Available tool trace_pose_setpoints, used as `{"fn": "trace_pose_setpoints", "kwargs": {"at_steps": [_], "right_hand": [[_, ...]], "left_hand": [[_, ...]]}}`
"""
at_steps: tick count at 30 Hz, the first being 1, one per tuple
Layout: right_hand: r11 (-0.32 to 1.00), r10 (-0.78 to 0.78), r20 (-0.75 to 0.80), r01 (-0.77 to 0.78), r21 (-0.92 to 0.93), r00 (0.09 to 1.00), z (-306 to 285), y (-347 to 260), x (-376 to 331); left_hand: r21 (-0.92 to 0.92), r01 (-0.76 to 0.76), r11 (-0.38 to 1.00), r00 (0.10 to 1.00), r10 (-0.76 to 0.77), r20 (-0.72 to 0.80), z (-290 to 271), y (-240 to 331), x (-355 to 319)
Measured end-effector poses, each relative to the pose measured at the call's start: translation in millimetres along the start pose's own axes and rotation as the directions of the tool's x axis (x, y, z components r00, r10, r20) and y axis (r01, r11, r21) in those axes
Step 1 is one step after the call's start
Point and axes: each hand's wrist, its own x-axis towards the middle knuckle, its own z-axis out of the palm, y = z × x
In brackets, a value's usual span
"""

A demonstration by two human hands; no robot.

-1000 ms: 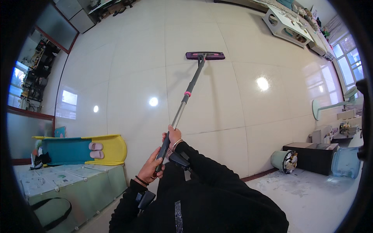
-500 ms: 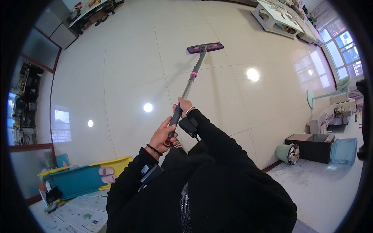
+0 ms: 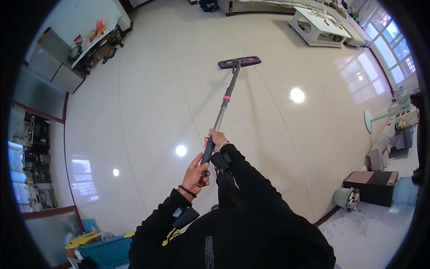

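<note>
Both my hands hold a flat mop [image 3: 221,114] with a grey and silver pole and a pink ring partway along. My left hand [image 3: 194,174] is closed round the dark grip near the pole's top end, a dark bead bracelet on that wrist. Farther down the grip, my right hand [image 3: 217,138] is wrapped round the pole, with a pale bangle at the wrist. The purple mop head [image 3: 251,61] lies flat on the pale tiled floor [image 3: 156,103], well ahead of me.
A white low table [image 3: 316,33] stands by a sofa at the far right. At right are a green fan [image 3: 369,121], a dark box [image 3: 369,190] and a bin [image 3: 345,197]. A teal plastic piece [image 3: 105,251] lies lower left; a cluttered table [image 3: 96,45] stands far left.
My view has shifted forward, showing more of the far room and less of the teal and yellow piece. Hands and mop sit lower in the picture; both grips stay the same.
</note>
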Motion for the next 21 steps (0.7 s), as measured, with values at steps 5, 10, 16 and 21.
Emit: {"fn": "trace_pose_setpoints", "kwargs": {"at_steps": [5,10,16,21], "right_hand": [[0.999,0.023,0.044,-0.024,0.022,0.999,23.9,-98.9,97.6],[0.998,-0.036,-0.024,0.037,0.049,0.999,54.6,-168.5,169.0],[0.998,0.049,0.021,-0.050,0.039,0.999,64.1,-164.2,194.8],[0.996,0.067,0.005,-0.067,-0.054,0.998,76.9,-59.4,181.9]], "left_hand": [[0.121,0.031,0.992,0.999,-0.027,-0.033,35.6,90.8,100.6],[0.208,0.077,0.975,0.997,-0.076,-0.015,53.6,165.8,179.3],[0.436,0.119,0.892,0.988,-0.064,-0.138,34.6,177.3,204.4],[0.544,0.119,0.830,0.984,-0.026,-0.176,-59.5,137.0,156.3]]}}
